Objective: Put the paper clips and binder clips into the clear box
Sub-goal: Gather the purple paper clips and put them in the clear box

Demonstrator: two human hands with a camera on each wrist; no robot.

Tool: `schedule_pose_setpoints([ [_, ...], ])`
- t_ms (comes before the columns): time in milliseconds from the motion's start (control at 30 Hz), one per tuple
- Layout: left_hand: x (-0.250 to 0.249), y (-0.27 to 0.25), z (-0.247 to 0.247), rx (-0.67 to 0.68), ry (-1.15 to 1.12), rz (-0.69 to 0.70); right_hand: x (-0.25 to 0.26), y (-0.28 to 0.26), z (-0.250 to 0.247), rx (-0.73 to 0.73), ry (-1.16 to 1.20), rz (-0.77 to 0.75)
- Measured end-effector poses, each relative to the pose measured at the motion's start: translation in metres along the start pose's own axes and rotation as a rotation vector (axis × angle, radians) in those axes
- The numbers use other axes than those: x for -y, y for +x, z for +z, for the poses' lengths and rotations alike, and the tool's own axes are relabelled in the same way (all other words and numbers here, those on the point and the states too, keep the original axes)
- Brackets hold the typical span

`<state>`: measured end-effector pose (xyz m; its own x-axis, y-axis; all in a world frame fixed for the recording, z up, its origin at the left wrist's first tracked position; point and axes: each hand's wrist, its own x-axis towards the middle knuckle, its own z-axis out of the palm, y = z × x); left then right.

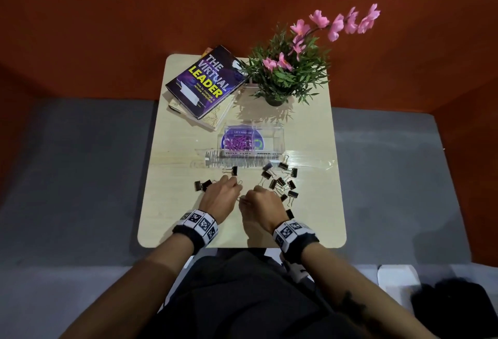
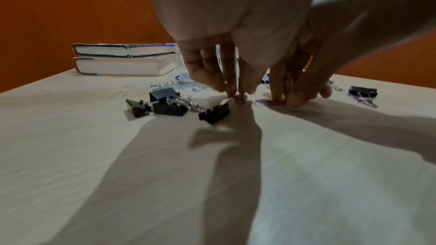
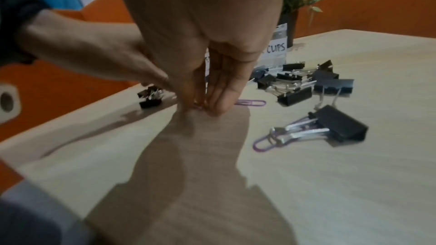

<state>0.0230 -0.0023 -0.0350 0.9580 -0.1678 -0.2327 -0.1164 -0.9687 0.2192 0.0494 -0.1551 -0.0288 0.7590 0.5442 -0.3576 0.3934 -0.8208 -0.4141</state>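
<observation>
The clear box (image 1: pixel 272 140) stands mid-table with several purple paper clips (image 1: pixel 238 142) in its left compartment. Black binder clips lie scattered in front of it, a pile on the right (image 1: pixel 281 183) and a few on the left (image 1: pixel 202 185). My left hand (image 1: pixel 237 185) (image 2: pixel 237 93) points fingertips down at the table and pinches a small purple paper clip (image 2: pixel 240 100). Close beside it, my right hand (image 1: pixel 242 200) (image 3: pixel 202 108) pinches another purple paper clip (image 3: pixel 251 103) (image 2: pixel 271 102) flat on the tabletop. One more purple clip (image 3: pixel 261 144) lies under a binder clip's handles (image 3: pixel 337 126).
Two stacked books (image 1: pixel 206 82) lie at the back left and a potted plant (image 1: pixel 283 74) with pink flowers at the back right. The box's clear lid (image 1: pixel 242 160) lies just in front of the box. The table's near edge (image 1: pixel 242 245) is close to my wrists.
</observation>
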Motion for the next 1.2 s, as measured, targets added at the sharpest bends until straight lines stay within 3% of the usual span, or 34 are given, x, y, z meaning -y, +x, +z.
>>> schedule_pose_setpoints([
  [233,-0.007,-0.011,0.009,-0.018,-0.128,-0.192,-0.005,-0.017,0.013,-0.025,-0.114,-0.03],
  [467,-0.016,-0.014,0.009,0.057,-0.156,-0.158,-0.022,-0.028,0.003,-0.077,-0.01,0.169],
  [700,-0.019,-0.012,0.001,0.137,-0.077,-0.297,-0.012,-0.009,-0.002,-0.076,0.099,0.264],
  [833,-0.022,-0.002,-0.008,0.242,-0.159,-0.408,-0.008,0.002,-0.006,0.051,0.061,0.251],
  [967,-0.023,0.007,-0.016,0.318,-0.172,-0.424,-0.001,0.008,-0.011,0.106,-0.083,0.143],
  [1100,-0.029,0.002,-0.016,0.298,-0.122,-0.336,0.003,0.006,-0.011,0.083,-0.247,-0.025],
  [1200,-0.025,-0.005,-0.024,0.264,-0.204,-0.347,-0.004,0.005,-0.016,-0.01,-0.14,0.068],
])
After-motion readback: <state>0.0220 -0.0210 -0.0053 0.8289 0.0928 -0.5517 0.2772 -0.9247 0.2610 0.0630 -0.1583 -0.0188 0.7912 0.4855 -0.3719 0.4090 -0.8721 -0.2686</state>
